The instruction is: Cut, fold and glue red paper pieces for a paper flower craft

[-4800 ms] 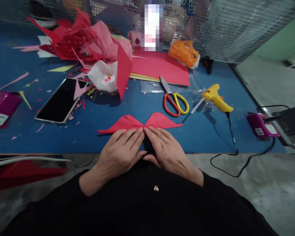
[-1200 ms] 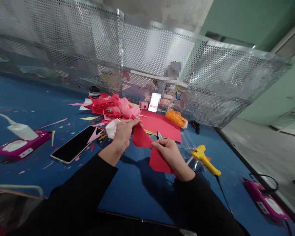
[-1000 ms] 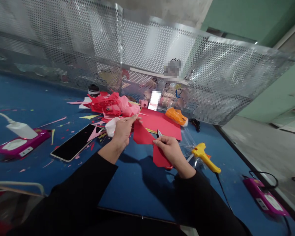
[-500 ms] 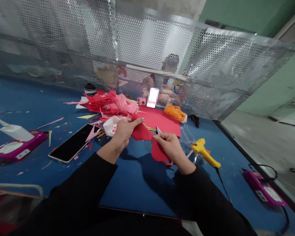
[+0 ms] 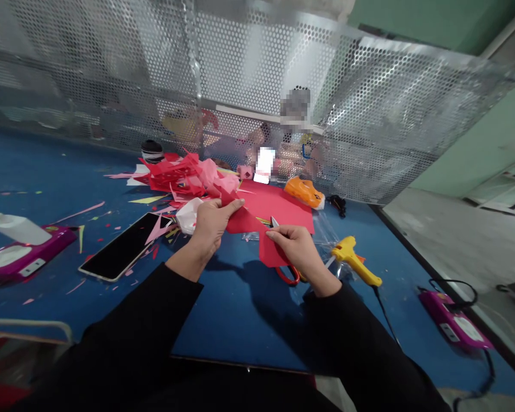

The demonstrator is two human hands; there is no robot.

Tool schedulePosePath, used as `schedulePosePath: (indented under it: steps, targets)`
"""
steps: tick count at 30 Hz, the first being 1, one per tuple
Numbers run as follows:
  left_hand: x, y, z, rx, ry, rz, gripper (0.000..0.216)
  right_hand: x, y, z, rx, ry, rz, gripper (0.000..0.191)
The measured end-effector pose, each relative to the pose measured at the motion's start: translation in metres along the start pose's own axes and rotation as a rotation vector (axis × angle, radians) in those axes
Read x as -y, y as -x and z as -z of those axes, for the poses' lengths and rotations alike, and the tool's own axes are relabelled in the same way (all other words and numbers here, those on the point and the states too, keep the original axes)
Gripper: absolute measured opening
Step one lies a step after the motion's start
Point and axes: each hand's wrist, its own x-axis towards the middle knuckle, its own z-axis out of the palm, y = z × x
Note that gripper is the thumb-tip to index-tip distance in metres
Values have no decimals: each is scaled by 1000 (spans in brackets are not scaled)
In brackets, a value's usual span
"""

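Both my hands hold a folded red paper piece [image 5: 257,237] up above the blue table [image 5: 223,297]. My left hand [image 5: 210,223] pinches its upper left end, fingers closed. My right hand [image 5: 294,249] pinches the paper near its middle, and the lower part hangs beside that hand. Red-and-yellow scissors [image 5: 286,273] lie on the table just under my right hand, partly hidden by it.
A black phone [image 5: 122,247] lies to the left, with a heap of red and pink paper scraps [image 5: 180,174] behind it. A red sheet [image 5: 278,209], an orange bag [image 5: 304,193] and a yellow glue gun [image 5: 355,260] are right. Purple boxes [image 5: 21,257] [image 5: 452,320] sit at both sides. A perforated metal screen [image 5: 240,91] backs the table.
About five seconds ago the red paper lay flat under both hands; it has been lifted. In the last second both hands drew closer and the paper bent further. The view has shifted slightly.
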Motion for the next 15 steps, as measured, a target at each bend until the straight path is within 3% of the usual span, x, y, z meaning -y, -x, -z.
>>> schedulePosePath:
  steps: [5, 9, 15]
  targets:
    - [0, -1, -1, -10, 19, -21, 35, 1, 0, 4, -90, -71, -5, 32]
    - [7, 5, -6, 41, 101, 52, 47, 2, 1, 3, -154, -167, -8, 37]
    - [22, 30, -17, 206, 28, 185, 38, 2, 4, -7, -95, -243, -11, 35]
